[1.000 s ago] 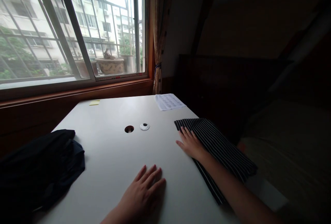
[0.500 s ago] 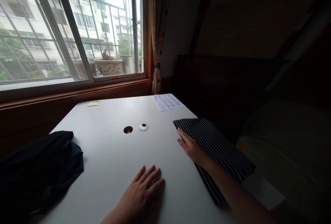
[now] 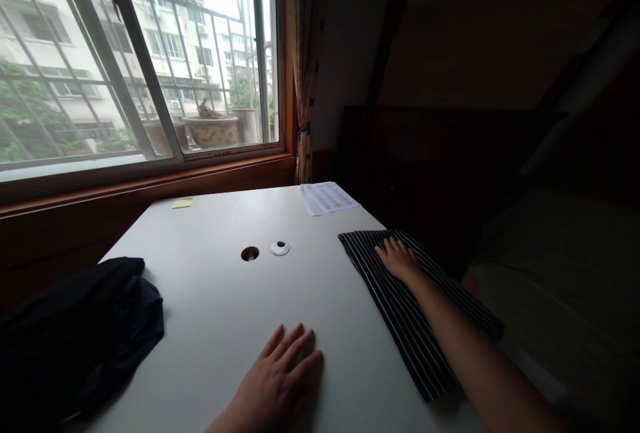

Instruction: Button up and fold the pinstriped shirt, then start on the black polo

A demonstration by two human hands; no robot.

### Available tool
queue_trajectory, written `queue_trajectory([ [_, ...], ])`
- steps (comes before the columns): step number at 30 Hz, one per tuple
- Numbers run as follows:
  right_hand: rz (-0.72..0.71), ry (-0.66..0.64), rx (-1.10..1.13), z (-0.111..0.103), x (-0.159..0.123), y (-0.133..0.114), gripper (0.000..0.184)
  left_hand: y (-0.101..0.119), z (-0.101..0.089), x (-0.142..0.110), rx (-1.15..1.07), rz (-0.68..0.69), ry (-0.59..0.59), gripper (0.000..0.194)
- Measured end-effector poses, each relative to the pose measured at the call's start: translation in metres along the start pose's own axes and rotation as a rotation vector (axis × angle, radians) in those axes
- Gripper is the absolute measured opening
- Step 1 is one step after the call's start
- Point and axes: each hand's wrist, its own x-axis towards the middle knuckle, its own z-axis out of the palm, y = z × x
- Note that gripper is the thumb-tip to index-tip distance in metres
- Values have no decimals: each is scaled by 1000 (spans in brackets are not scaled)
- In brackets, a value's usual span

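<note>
A black cloth with thin white stripes (image 3: 400, 326) lies flat along the right side of the white table (image 3: 215, 313). On its far part rests my right hand (image 3: 399, 258), palm down with fingers stretched out; the forearm crosses above the cloth and hides some of it. My left hand (image 3: 280, 370) lies flat on the bare tabletop near the front, fingers apart, holding nothing. To the left, a crumpled dark navy cloth (image 3: 95, 326) hangs partly over the table's edge.
Near the table's middle are a round hole (image 3: 250, 254) and a white ring-shaped cover (image 3: 280, 248). Printed paper sheets (image 3: 329, 198) lie at the far right corner, yellow sticky notes (image 3: 182, 203) at the far left. A barred window and a curtain (image 3: 303, 86) stand behind.
My right hand has moved from the striped cloth's left edge to the right across it, uncovering the cloth's left part. My left hand has stayed in place on the table.
</note>
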Motion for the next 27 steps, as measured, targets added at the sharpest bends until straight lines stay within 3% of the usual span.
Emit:
queue_trajectory([
  [9,28,38,-17,8,8,1,77,1,-3,1,-16,-24,-75,62],
  [15,-107,70,-14,6,29,-33,72,3,-4,3,-47,-45,-93,67],
  [20,-173,11,-18,24,28,-63,74,7,-10,3,-74,-72,-94,66],
  [27,-196,-15,-57,29,16,-67,76,7,-12,-1,-114,-66,2,53],
])
